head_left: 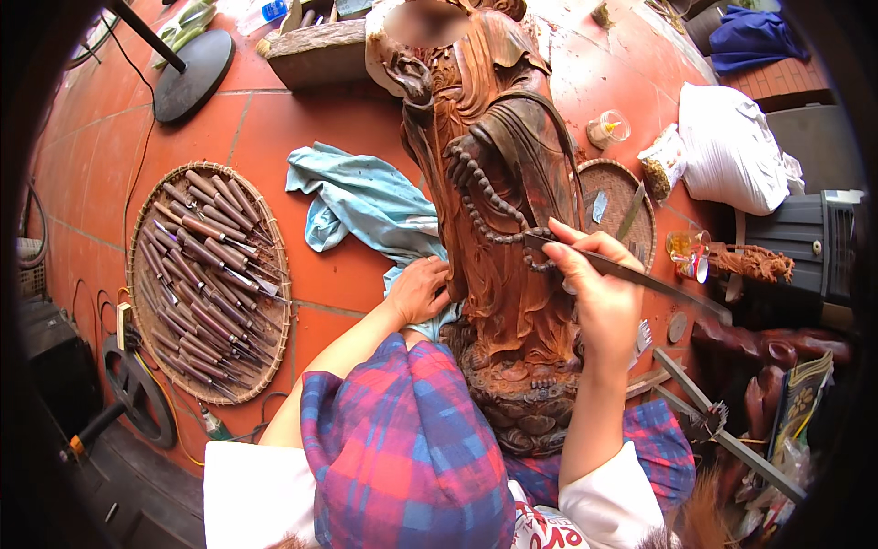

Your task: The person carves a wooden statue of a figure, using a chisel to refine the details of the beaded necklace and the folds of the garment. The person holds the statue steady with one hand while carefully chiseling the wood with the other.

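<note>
A carved brown wooden statue (512, 302) in draped robes lies before me, its base near my lap and its upper end farther off. A string of carved beads (494, 206) hangs from the statue's hand. My right hand (599, 284) is closed round a long, flat grey metal file (654, 279), whose tip touches or nearly touches the beads. Against the statue's lower left side, my left hand (421, 293) grips the edge, with some fingertips hidden. Under that hand and beyond it lies a crumpled light-blue cloth (366, 201).
On the left, a round woven tray (283, 329) holds many wooden-handled carving tools (206, 293). Another woven tray (608, 183) sits right of the statue, near a small jar (607, 130). A white sack (732, 151) and a grey box (823, 247) stand farther right. Plaid fabric (412, 448) covers my lap.
</note>
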